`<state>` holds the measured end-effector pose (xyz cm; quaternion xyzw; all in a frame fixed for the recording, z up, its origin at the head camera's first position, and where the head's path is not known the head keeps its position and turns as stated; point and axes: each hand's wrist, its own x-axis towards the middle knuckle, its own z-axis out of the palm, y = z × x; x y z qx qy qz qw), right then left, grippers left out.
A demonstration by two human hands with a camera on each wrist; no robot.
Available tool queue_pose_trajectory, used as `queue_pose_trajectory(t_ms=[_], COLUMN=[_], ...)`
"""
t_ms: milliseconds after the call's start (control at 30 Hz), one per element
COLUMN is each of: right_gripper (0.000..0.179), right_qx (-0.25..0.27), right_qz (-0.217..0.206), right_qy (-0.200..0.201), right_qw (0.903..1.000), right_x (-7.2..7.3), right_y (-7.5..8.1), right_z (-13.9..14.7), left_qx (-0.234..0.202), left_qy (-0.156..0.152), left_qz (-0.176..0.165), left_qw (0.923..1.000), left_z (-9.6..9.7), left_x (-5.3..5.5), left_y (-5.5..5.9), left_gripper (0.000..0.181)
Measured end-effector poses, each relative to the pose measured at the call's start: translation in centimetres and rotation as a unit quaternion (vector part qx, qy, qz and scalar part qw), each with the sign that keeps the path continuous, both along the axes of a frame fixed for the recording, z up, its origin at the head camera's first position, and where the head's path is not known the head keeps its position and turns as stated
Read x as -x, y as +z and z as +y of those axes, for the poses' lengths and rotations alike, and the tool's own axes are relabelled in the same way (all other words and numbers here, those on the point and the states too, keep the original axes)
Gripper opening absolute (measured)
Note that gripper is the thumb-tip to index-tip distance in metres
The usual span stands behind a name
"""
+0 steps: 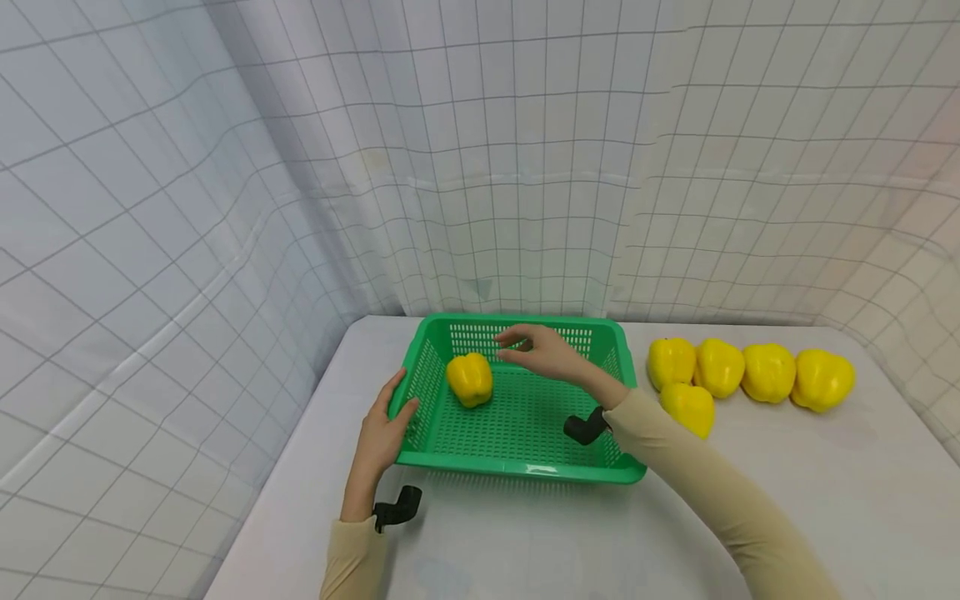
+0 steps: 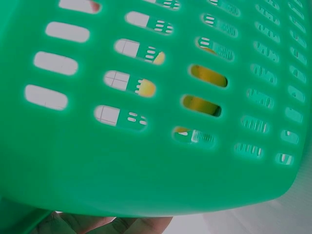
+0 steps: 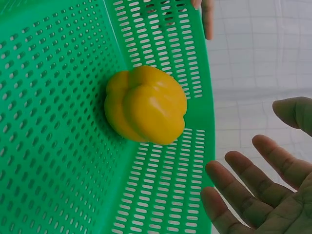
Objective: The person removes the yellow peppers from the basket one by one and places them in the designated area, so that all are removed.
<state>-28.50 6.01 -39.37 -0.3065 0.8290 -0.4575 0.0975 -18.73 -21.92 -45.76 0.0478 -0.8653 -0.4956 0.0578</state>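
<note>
A green plastic basket [image 1: 517, 467] with slotted walls stands on the white table. One yellow bell pepper [image 1: 470, 380] sits inside it near the far left corner. My left hand [image 1: 382, 433] grips the basket's left rim, thumb on the inner side; in the left wrist view the slotted wall [image 2: 146, 180] hides most of that hand. Above the basket my right hand [image 1: 543, 354] hovers with nothing in it, just right of the pepper. Its fingers are spread and loosely bent in the right wrist view, apart from the pepper [image 3: 146, 105].
Several more yellow bell peppers [image 1: 768, 372] lie on the table right of the basket, most in a row, with one pepper [image 1: 687, 408] nearer the front. A white gridded curtain [image 1: 525, 208] hangs behind the table and along its left side.
</note>
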Motion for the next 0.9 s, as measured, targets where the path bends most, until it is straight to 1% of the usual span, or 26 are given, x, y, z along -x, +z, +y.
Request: queue_pose_trajectory(t_ms=[333,533,667,767,900], right_gripper=[0.046,0.051,0.055,0.059,0.066], right_qx=[-0.031,-0.041,-0.053,-0.073,-0.092], right_qz=[-0.018,-0.04,-0.036,-0.031,-0.038], right_qy=[0.002,-0.001,-0.008,-0.015,-0.023], right_qw=[0.9994,0.9984,0.9979,0.9968,0.9948], right_x=[1.2,1.6,1.9,2.1,2.1], right_y=[-1.3,-1.7,-2.1,-2.5,-2.7], right_z=[-2.2,-3.1,-3.7,-4.1,-4.7], left_qx=[0.0,-0.002,-0.001,0.0,0.0], left_qy=[-0.001,0.0,-0.001,0.001,0.002], left_qz=[0.001,0.003,0.004,0.004,0.003], left_qw=[1.0,1.0,1.0,1.0,1.0], left_z=[0.1,0.1,0.1,0.1,0.1], left_x=[-0.1,0.0,0.0,0.0,0.0], left_y=[0.1,0.1,0.1,0.1,0.1], left_gripper=[0.056,0.056,0.056,0.056,0.056])
